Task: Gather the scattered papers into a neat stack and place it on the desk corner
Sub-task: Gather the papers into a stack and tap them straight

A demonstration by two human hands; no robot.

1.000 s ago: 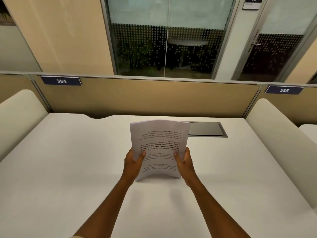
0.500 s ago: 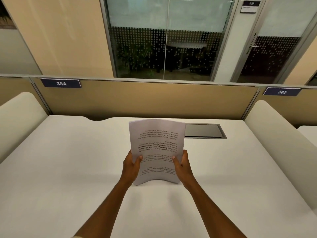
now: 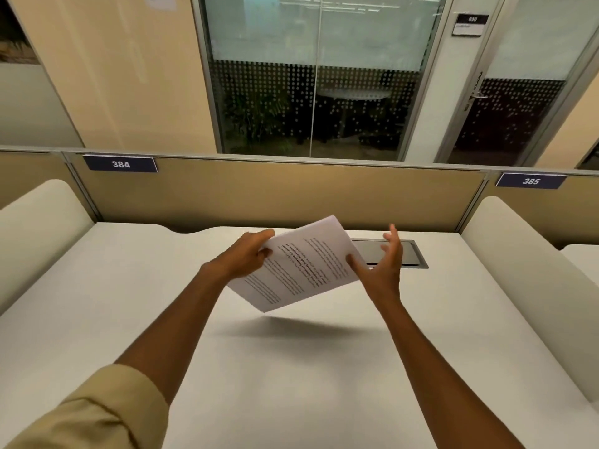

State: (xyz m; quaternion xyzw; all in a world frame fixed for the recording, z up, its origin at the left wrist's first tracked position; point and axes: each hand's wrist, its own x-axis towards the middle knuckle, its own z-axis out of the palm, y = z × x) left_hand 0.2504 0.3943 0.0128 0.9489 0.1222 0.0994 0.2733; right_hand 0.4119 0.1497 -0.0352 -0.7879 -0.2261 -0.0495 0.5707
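A stack of white printed papers (image 3: 298,265) hovers tilted above the white desk (image 3: 291,367), casting a shadow below it. My left hand (image 3: 246,257) pinches the stack's upper left edge between thumb and fingers. My right hand (image 3: 382,267) is at the stack's right edge with fingers spread and pointing up; its thumb touches the paper but does not grip it.
A dark metal cable hatch (image 3: 389,254) is set in the desk behind my right hand. A tan partition (image 3: 285,196) closes the back, with cream side dividers on the left (image 3: 35,228) and right (image 3: 525,273). Labels read 384 (image 3: 120,164) and 385 (image 3: 531,181).
The stack stood upright on the desk in both hands; now it is lifted and turned nearly flat, held by the left hand alone. The right hand has let go and spread.
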